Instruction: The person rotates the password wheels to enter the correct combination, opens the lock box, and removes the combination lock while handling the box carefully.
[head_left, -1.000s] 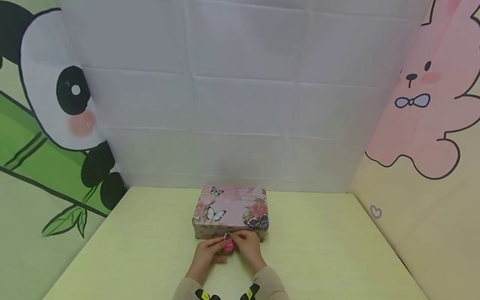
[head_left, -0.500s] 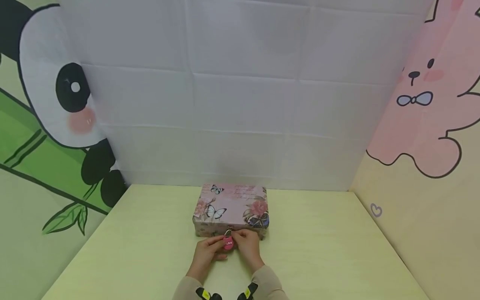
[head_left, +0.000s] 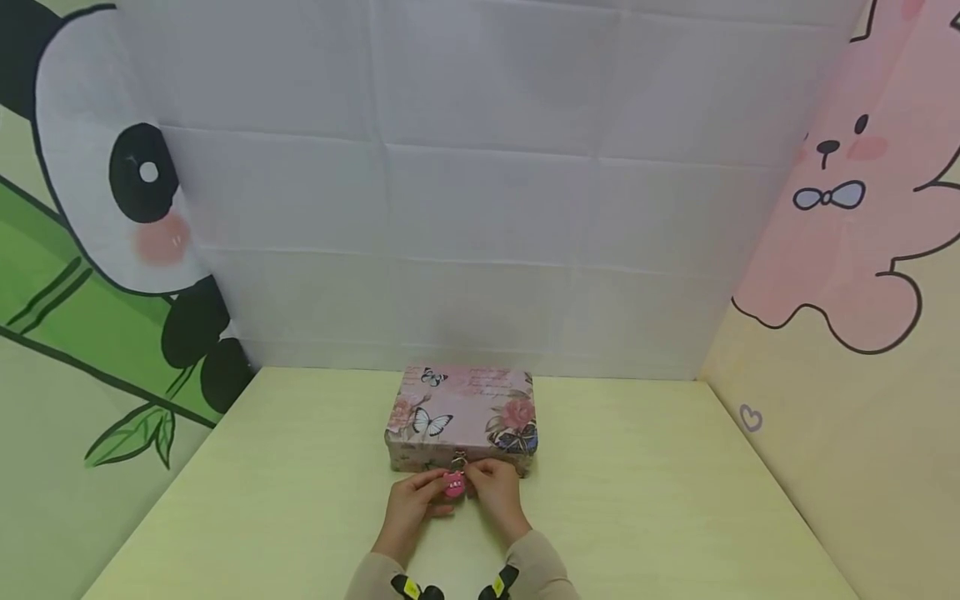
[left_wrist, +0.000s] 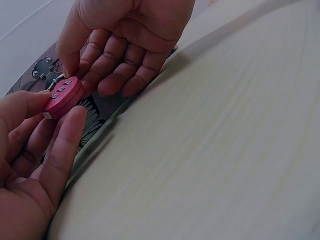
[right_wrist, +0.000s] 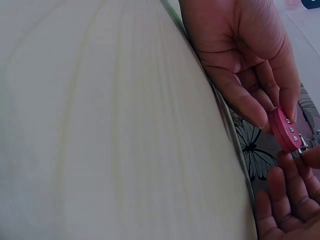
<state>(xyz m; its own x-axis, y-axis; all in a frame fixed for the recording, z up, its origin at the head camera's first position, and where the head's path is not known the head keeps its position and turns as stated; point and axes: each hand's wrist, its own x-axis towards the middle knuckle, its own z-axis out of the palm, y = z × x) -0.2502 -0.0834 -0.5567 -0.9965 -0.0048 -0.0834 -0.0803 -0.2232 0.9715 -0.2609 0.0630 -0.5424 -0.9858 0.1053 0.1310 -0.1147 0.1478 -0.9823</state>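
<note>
A pink combination padlock [head_left: 454, 484] with several number dials hangs at the front of a floral, butterfly-printed box [head_left: 465, 408]. My left hand [head_left: 408, 507] pinches the padlock's body between thumb and fingers. On the other side, my right hand [head_left: 498, 497] pinches the metal shackle end with thumb and index finger. In the left wrist view the padlock [left_wrist: 64, 98] lies close to the box's metal clasp [left_wrist: 44, 66]. From the right wrist view, the dials on the padlock [right_wrist: 285, 131] face the box side. Fingers partly cover the shackle, so whether it passes through the clasp I cannot tell.
The box stands on a pale yellow table [head_left: 637, 483], near its back edge. Behind it hangs a creased white sheet [head_left: 480, 208]. Side walls carry a painted panda [head_left: 112, 167] on the left and a pink bear [head_left: 855, 233] on the right.
The padlock's body has shifted slightly left and tilted, and more of the shackle and clasp shows above it. Both hands keep nearly the same place. The whole view has moved slightly.
</note>
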